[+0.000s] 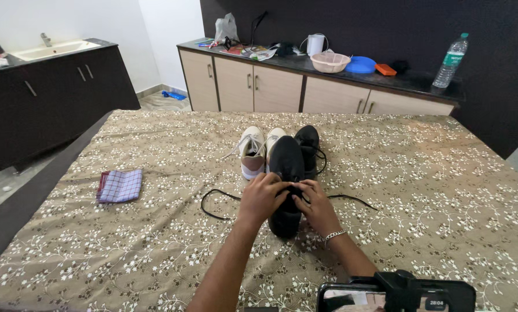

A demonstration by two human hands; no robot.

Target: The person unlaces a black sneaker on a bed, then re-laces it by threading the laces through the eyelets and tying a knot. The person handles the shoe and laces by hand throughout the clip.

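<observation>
A black shoe (286,164) lies on the patterned bed cover (420,185), its toe pointing away from me. My left hand (261,196) and my right hand (315,205), which wears a silver bracelet, both grip the shoe over its lacing area. The fingertips pinch the black lace (213,203), whose ends trail out over the cover to the left and to the right. A second black shoe (310,147) lies just behind and to the right. A pair of white and beige shoes (253,151) lies to the left of it.
A folded checked cloth (119,186) lies on the bed at left. Behind stands a counter with a basket (330,62), a blue lid (361,65) and a water bottle (451,60). A dark sink cabinet (51,92) is at left. A phone on a mount (394,294) sits bottom right.
</observation>
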